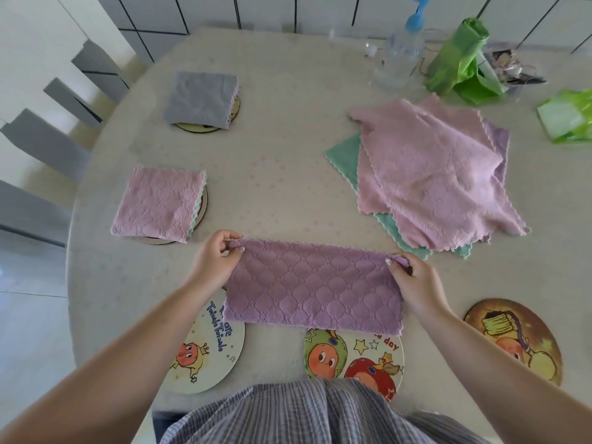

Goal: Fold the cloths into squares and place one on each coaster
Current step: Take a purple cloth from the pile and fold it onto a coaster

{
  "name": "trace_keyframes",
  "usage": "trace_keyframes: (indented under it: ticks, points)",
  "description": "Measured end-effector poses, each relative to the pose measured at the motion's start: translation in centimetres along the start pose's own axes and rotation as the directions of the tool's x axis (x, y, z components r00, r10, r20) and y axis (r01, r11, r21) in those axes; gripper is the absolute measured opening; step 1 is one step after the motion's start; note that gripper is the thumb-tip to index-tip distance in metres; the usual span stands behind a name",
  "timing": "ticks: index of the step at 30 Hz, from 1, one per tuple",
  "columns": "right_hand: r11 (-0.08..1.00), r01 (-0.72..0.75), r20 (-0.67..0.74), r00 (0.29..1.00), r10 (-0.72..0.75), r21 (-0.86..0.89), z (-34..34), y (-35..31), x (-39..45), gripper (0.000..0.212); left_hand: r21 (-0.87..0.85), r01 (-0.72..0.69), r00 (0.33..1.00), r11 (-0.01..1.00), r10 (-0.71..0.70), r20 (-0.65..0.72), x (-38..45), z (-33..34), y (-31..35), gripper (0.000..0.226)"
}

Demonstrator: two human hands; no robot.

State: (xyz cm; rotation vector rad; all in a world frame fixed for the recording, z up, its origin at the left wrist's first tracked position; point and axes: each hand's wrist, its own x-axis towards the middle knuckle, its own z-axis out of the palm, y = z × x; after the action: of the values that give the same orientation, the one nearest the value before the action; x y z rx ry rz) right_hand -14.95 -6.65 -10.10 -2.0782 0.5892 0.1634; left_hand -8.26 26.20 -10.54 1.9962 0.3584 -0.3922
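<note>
1. The person stands at the near edge of a round table (288, 161) and holds a purple cloth (312, 290) folded into a long strip, stretched between both hands above the near part of the table.
2. The left hand (217, 257) pinches the far left corner of the strip with curled fingers; the right hand (413, 277) pinches the far right corner in the same way.
3. The lower edge of the strip hangs over the tops of two coasters: a white coaster with lettering (205, 347) on the left and a coaster with fruit faces (354, 357) in the middle.
4. A brown coaster (515, 341) lies to the right, near the table edge, with nothing on it.
5. On the left side, a folded pink cloth (158, 205) lies on a coaster (201, 206), and further back a folded grey cloth (201, 99) lies on another coaster (236, 105). Only the rims of these two coasters show.
6. On the right, a loose pile of pink cloths (435, 177), with a green cloth (344, 155) and a purple one under it, lies just beyond the right hand.
7. The open room is in the middle of the table, between the folded cloths and the pile.
8. At the far right edge stand a clear bottle with a blue cap (402, 49), a roll of green bags (458, 56) and a green packet (567, 118).
9. Grey chairs (45, 149) stand close along the left edge of the table.
</note>
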Motion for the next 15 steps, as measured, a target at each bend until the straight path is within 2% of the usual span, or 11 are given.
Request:
trace_keyframes:
  ticks: [3,7,12,15]
  points:
    - [1.0,-0.001,-0.006,1.0,0.001,-0.008,0.07,-0.06,0.03,0.008,0.045,-0.013,1.0,0.999,0.013,-0.004,0.2,0.15,0.06,0.017]
    - [1.0,-0.02,-0.028,0.999,0.019,-0.013,0.25,-0.18,0.36,0.004,0.123,-0.033,0.999,0.992,0.036,-0.024,0.43,0.2,0.17,0.028]
    - [0.998,-0.055,-0.097,0.994,0.057,0.027,0.14,-0.18,0.16,0.021,0.096,-0.015,0.995,0.995,0.024,-0.101,0.57,0.08,0.22,0.034]
    - [1.0,-0.027,-0.127,0.992,0.027,0.004,0.22,-0.27,0.05,0.022,0.119,-0.02,0.993,0.993,0.033,-0.11,0.72,0.11,0.4,0.035]
